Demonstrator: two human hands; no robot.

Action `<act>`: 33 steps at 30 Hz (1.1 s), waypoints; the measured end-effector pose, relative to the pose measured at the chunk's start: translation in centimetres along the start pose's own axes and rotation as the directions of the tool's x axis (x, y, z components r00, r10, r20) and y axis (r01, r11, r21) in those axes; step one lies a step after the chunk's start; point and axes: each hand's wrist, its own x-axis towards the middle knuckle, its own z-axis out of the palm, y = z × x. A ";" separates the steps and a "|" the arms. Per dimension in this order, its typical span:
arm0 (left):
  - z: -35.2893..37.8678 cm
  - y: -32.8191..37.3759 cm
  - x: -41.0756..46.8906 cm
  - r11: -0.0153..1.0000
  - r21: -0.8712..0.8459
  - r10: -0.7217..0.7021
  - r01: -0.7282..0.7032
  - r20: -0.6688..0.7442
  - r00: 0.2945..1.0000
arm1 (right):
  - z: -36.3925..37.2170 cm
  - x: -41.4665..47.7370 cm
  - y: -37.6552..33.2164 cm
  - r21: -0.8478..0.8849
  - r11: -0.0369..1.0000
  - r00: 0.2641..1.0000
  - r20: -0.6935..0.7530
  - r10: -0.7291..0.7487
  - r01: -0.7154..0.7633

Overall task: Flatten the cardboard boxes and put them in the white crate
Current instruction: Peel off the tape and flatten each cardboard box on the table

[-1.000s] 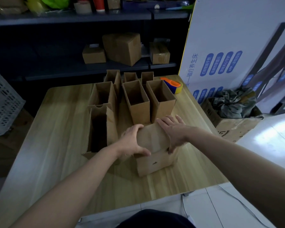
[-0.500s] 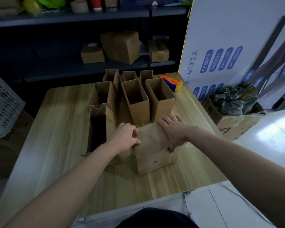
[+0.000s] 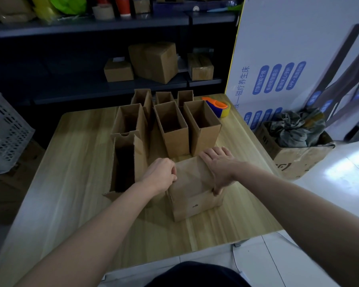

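A closed brown cardboard box (image 3: pixel 192 195) stands on the wooden table (image 3: pixel 71 162) right in front of me. My left hand (image 3: pixel 160 175) grips its upper left edge with curled fingers. My right hand (image 3: pixel 218 164) lies across the top right of the box, fingers reaching its far edge and thumb hooked over the near top edge. Several open-topped cardboard boxes (image 3: pixel 172 129) stand upright just behind it, and a taller one (image 3: pixel 125 160) stands to its left. The white crate (image 3: pixel 6 131) sits off the table's left side, partly cut off by the frame.
An orange and blue tape dispenser (image 3: pixel 218 106) lies at the table's far right corner. A floor box holding crumpled cloth (image 3: pixel 294 154) stands to the right, under a large printed board (image 3: pixel 298 59). Dark shelves (image 3: pixel 112 85) with more boxes run behind the table.
My left hand slid from lying over the box top to its left edge and curled its fingers there. My right hand stayed on the top right.
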 end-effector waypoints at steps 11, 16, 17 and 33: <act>-0.7 -0.3 -1.2 0.994 0.075 0.071 -0.078 0.091 0.993 | -0.3 0.0 -0.6 -0.024 0.999 0.999 0.014 0.031 -0.030; -1.3 -0.2 -1.3 0.972 0.190 0.111 -0.140 0.152 0.982 | -0.5 0.1 -0.9 -0.002 0.999 0.999 0.033 0.042 -0.042; -1.3 -0.2 -1.3 0.968 0.200 0.117 -0.148 0.159 0.980 | -0.5 0.1 -0.8 0.008 0.999 0.998 0.036 0.043 -0.043; -1.2 -0.3 -1.5 0.944 0.239 0.184 -0.226 0.184 0.965 | -0.5 -0.6 -1.3 0.017 0.998 0.998 0.039 0.057 -0.057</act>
